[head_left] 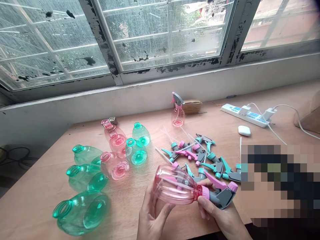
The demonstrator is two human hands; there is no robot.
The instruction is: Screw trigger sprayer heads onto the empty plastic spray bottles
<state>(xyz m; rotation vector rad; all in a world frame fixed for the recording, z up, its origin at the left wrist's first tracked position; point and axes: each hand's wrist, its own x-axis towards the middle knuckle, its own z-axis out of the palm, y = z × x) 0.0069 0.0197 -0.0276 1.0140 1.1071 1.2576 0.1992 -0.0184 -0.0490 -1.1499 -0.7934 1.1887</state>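
Note:
A pink transparent spray bottle (175, 188) lies sideways between my hands near the table's front edge. My left hand (150, 216) cups the bottle's body from below, fingers curled round it. My right hand (220, 218) grips the grey and pink trigger head (221, 195) fitted at the bottle's neck. Just behind lies a heap of loose trigger heads (200, 155), teal, pink and grey, with thin clear tubes. To the left lie several empty bottles, some pink (115, 165), some green (82, 206).
An assembled pink spray bottle (178, 113) stands upright at the back by a small cardboard box (192, 106). A white power strip (246, 115) with cables and a white earbud case (244, 130) lie at the right. A blurred patch covers the right front. Windows line the wall.

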